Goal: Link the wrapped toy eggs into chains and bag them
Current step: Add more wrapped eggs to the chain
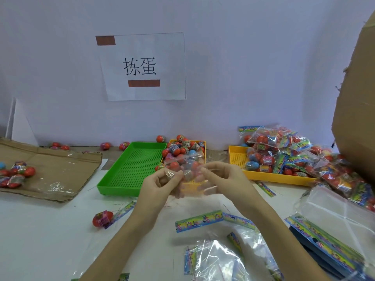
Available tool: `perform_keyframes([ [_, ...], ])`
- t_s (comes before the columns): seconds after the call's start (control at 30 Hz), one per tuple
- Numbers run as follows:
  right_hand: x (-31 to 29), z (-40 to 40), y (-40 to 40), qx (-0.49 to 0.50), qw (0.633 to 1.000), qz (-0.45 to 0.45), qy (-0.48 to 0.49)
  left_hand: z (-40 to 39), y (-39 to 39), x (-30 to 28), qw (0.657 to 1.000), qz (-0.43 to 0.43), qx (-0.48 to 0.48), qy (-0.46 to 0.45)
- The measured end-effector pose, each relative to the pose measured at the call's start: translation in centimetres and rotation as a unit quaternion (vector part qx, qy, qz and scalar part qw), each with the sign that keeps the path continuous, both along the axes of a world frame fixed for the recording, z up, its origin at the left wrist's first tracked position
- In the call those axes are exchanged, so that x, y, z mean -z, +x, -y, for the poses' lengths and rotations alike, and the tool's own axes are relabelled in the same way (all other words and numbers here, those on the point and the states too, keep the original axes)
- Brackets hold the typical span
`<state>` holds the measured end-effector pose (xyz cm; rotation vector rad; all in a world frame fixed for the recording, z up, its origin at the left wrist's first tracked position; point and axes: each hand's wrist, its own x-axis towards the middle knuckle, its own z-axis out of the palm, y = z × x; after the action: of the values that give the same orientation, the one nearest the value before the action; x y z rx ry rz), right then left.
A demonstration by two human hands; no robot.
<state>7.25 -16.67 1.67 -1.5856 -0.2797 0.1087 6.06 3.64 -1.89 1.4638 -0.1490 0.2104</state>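
Currently both hands up over the yellow tray (pixel 193 184): left hand (pixel 160 184) and right hand (pixel 220 179) each pinch the clear bag (pixel 187 165) of wrapped eggs between them. Green tray (pixel 129 167) just beside.

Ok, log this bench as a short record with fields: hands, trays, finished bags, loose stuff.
hands: left hand and right hand both pinch a clear bag of eggs, held above the table
green tray: no eggs inside
middle tray: heaped with loose eggs
right tray: filled bags
loose: one egg on the table, empty bags near the front edge
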Motion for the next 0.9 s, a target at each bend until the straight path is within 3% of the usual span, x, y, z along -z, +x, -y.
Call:
perform_keyframes([
  [0.07,0.3,-0.7,0.0,0.091,0.992,0.075,-0.046,-0.1,0.0,0.1,1.0,-0.002,-0.004,0.016],
  [0.13,0.6,-1.2,0.0,0.171,0.953,0.215,-0.131,-0.1,0.0,0.2,0.999,0.0,-0.009,0.037],
  [0.23,0.8,-1.5,-0.2,0.129,0.909,0.357,-0.17,0.0,-0.2,0.0,0.999,0.005,0.012,0.033],
  [0.3,0.9,-1.8,-0.4,0.074,0.91,0.369,-0.173,0.1,-0.4,-0.2,0.999,0.017,0.03,0.03],
  [0.37,1.1,-2.3,-0.6,0.078,0.9,0.38,-0.2,0.1,-0.5,-0.2,0.998,0.025,0.039,0.041],
  [0.5,0.9,-2.8,-0.7,0.175,0.906,0.355,-0.154,0.0,-0.5,-0.4,0.998,0.019,0.016,0.051],
  [0.57,0.6,-2.6,-0.8,0.187,0.928,0.304,-0.11,-0.1,-0.6,-0.5,0.996,0.043,-0.019,0.077],
  [0.67,0.0,-2.7,-0.9,0.077,0.991,0.106,-0.009,0.3,-0.8,-0.5,0.973,0.143,-0.075,0.167],
  [0.77,-0.4,-2.6,-0.9,-0.027,0.998,-0.037,0.046,0.9,-1.0,-0.4,0.933,0.246,-0.093,0.244],
  [0.9,0.1,-1.9,-0.8,0.001,1.0,0.03,-0.01,1.2,-1.1,0.1,0.891,0.29,-0.065,0.343],
])
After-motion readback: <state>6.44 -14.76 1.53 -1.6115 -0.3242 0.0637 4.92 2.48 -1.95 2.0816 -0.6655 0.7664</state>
